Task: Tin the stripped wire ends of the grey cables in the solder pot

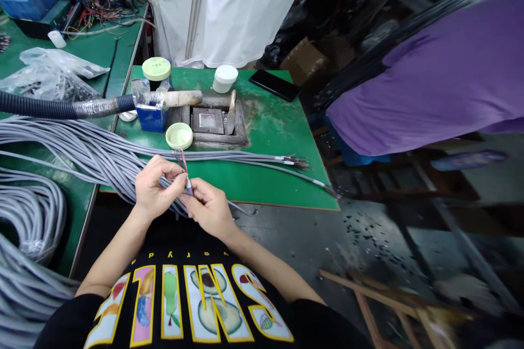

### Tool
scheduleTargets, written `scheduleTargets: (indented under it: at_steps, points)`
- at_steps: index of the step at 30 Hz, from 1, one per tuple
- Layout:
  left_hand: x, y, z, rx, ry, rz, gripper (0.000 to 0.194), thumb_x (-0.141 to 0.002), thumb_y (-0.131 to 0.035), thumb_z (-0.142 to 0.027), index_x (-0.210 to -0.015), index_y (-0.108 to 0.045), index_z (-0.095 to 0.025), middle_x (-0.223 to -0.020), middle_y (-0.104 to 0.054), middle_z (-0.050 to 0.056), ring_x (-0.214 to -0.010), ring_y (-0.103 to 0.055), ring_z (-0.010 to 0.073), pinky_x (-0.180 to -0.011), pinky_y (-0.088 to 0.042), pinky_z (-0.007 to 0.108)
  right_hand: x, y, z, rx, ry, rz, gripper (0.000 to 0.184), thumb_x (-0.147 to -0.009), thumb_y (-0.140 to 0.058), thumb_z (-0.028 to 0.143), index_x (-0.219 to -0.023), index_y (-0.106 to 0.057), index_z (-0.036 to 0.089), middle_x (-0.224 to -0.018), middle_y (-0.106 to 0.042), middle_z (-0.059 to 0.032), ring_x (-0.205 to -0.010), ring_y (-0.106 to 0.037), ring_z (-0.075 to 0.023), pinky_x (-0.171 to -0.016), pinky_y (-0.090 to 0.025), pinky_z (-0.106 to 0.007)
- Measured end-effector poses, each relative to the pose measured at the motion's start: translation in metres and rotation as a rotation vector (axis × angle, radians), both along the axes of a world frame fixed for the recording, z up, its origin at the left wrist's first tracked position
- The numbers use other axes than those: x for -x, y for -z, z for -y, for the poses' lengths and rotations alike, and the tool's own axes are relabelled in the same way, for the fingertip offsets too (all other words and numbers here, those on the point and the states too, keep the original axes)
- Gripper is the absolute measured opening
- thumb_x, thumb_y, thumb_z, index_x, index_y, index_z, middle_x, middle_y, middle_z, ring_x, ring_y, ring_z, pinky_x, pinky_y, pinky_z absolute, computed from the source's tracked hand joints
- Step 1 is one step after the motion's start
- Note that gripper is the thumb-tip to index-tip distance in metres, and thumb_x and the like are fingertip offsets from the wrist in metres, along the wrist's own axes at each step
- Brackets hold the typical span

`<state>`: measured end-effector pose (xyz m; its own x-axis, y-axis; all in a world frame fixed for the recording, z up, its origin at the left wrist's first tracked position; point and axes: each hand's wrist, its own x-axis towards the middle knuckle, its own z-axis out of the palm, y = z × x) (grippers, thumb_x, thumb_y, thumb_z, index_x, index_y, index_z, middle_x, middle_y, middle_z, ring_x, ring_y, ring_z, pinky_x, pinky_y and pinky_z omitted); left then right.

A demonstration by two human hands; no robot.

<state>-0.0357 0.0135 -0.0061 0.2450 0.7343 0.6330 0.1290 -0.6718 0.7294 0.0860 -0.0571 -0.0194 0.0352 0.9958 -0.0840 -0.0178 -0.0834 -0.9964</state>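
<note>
A grey cable (pixel 189 187) is pinched between both hands at the near edge of the green table, its thin coloured wires (pixel 181 159) sticking up from the end. My left hand (pixel 159 185) closes on it just below the bare wires. My right hand (pixel 208 206) grips the same cable on its other side, fingers pressed together. A bundle of grey cables (pixel 229 156) runs across the table behind my hands, with stripped multicoloured ends (pixel 301 162) to the right. Just beyond the wires sits a pale green lid or shallow dish (pixel 179 136).
A solder pot (pixel 208 120) with a scraper (pixel 231 113) lies in the table. Around it are a fume hose (pixel 94 107), a green-lidded jar (pixel 156 70), a white tub (pixel 225 78) and a phone (pixel 275 85). Coiled cables (pixel 30 212) fill the left; a person in purple (pixel 429 71) is at right.
</note>
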Motion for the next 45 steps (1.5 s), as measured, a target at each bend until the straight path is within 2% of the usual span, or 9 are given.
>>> scheduleTargets:
  at_steps: [3,5,10,17,21,26,32,37,45]
  points:
    - [-0.001,-0.002,-0.001,-0.286,0.014,-0.088,0.011,-0.077,-0.065,-0.009,-0.074,-0.061,-0.019,-0.062,-0.065,-0.003,-0.057,-0.055,0.0092,-0.059,-0.046,0.024,-0.005,-0.004,-0.004,0.123,-0.084,-0.436,0.036,-0.073,-0.068,0.042,-0.099,-0.057,0.020,-0.046,-0.053,0.0095,-0.033,-0.040,-0.0074,-0.037,-0.029,-0.021]
    - [-0.003,-0.003,-0.001,-0.380,0.022,-0.116,0.011,-0.077,-0.065,-0.008,-0.078,-0.062,-0.019,-0.066,-0.068,-0.002,-0.060,-0.060,0.0102,-0.060,-0.047,0.024,-0.008,-0.007,-0.006,0.130,-0.088,-0.617,0.037,-0.072,-0.070,0.045,-0.096,-0.059,0.020,-0.040,-0.046,0.0115,-0.029,-0.033,-0.0061,-0.034,-0.026,-0.020]
    - [-0.010,0.003,0.005,-0.296,0.048,-0.041,0.011,-0.077,-0.066,-0.010,-0.074,-0.063,-0.020,-0.061,-0.065,-0.003,-0.057,-0.057,0.0097,-0.057,-0.046,0.024,-0.006,-0.008,-0.012,0.062,-0.002,-0.623,0.025,-0.079,-0.063,0.044,-0.078,-0.062,0.019,-0.031,-0.039,0.0112,-0.025,-0.029,-0.0056,-0.033,-0.024,-0.020]
    - [-0.022,0.021,0.016,0.562,0.119,0.445,0.017,-0.072,-0.073,-0.031,-0.068,-0.063,-0.018,-0.056,-0.057,-0.003,-0.050,-0.050,0.0080,-0.049,-0.041,0.021,-0.003,-0.007,-0.014,-0.137,0.261,-0.253,0.011,-0.075,-0.061,0.029,-0.073,-0.065,0.019,-0.044,-0.053,0.0071,-0.037,-0.046,-0.0070,-0.043,-0.038,-0.021]
    - [-0.023,0.021,0.010,0.740,0.064,0.622,0.023,-0.065,-0.077,-0.031,-0.063,-0.059,-0.017,-0.053,-0.055,-0.005,-0.045,-0.046,0.0058,-0.046,-0.038,0.018,-0.012,-0.016,-0.018,-0.159,0.329,-0.043,0.013,-0.074,-0.061,0.030,-0.069,-0.062,0.019,-0.043,-0.053,0.0066,-0.038,-0.045,-0.0073,-0.043,-0.039,-0.021]
    - [-0.015,0.021,-0.006,0.665,-0.073,0.612,0.021,-0.068,-0.073,-0.032,-0.065,-0.058,-0.017,-0.052,-0.055,-0.004,-0.047,-0.048,0.0067,-0.048,-0.040,0.019,-0.035,-0.025,-0.042,-0.109,0.301,0.186,0.020,-0.072,-0.060,0.036,-0.062,-0.056,0.019,-0.041,-0.050,0.0057,-0.036,-0.041,-0.0070,-0.040,-0.033,-0.020]
    - [-0.008,0.046,-0.020,0.462,-0.241,0.367,0.015,-0.070,-0.071,-0.030,-0.068,-0.063,-0.017,-0.061,-0.060,-0.002,-0.057,-0.053,0.0089,-0.057,-0.044,0.022,-0.055,-0.026,-0.097,-0.063,0.115,0.407,0.021,-0.070,-0.057,0.031,-0.054,-0.051,0.019,-0.040,-0.050,0.0049,-0.039,-0.043,-0.0076,-0.044,-0.034,-0.021]
    - [-0.007,0.057,-0.023,0.379,-0.244,0.305,0.011,-0.073,-0.067,-0.027,-0.069,-0.064,-0.017,-0.061,-0.061,-0.002,-0.057,-0.053,0.0095,-0.057,-0.044,0.022,-0.055,-0.016,-0.137,0.055,0.007,0.616,0.017,-0.069,-0.054,0.021,-0.052,-0.050,0.018,-0.041,-0.050,0.0047,-0.041,-0.046,-0.0086,-0.048,-0.036,-0.021]
    - [-0.006,0.056,-0.020,0.353,-0.226,0.283,0.009,-0.075,-0.065,-0.023,-0.069,-0.064,-0.017,-0.060,-0.061,-0.003,-0.056,-0.053,0.0087,-0.056,-0.043,0.021,-0.043,-0.006,-0.167,0.095,-0.127,1.063,0.018,-0.071,-0.053,0.016,-0.061,-0.067,0.014,-0.048,-0.059,0.0008,-0.059,-0.059,-0.0136,-0.060,-0.040,-0.022]
